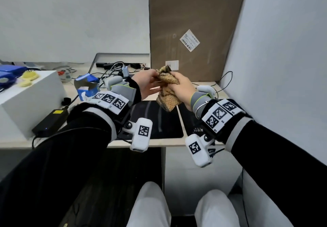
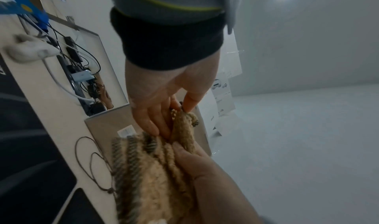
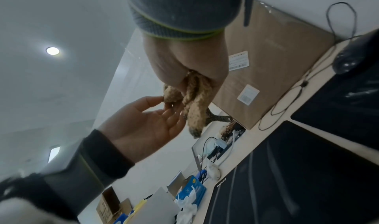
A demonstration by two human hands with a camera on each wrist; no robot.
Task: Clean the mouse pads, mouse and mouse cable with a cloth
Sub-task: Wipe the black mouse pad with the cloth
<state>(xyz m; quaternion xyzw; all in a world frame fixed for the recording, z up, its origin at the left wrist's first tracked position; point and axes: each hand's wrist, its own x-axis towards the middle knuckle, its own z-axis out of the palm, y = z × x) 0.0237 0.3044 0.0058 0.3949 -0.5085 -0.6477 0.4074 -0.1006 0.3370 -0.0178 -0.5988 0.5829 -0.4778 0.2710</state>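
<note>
fingers (image 1: pixel 157 79): both hands pinch cloth (image 1: pixel 168 92), held above desk | left hand (image 1: pixel 148 85) at 9, right hand (image 1: pixel 182 87) at 3 | pads (image 1: pixel 159 120), mouse (image 3: pixel 348 57), cable (image 3: pixel 287 101): untouched, wiping apparently not begun

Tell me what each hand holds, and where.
The right hand grips the cloth bunched around its middle; the left hand pinches its upper end.

I see plain white walls (image 1: pixel 74 14) meeting in a corner, with a light wooden desk (image 1: pixel 85 142) pushed against them. A large cardboard box (image 1: pixel 191 14) leans upright in that corner. Overhead, a round ceiling light (image 3: pixel 52 50) glows on a white ceiling (image 2: pixel 307 146).
</note>
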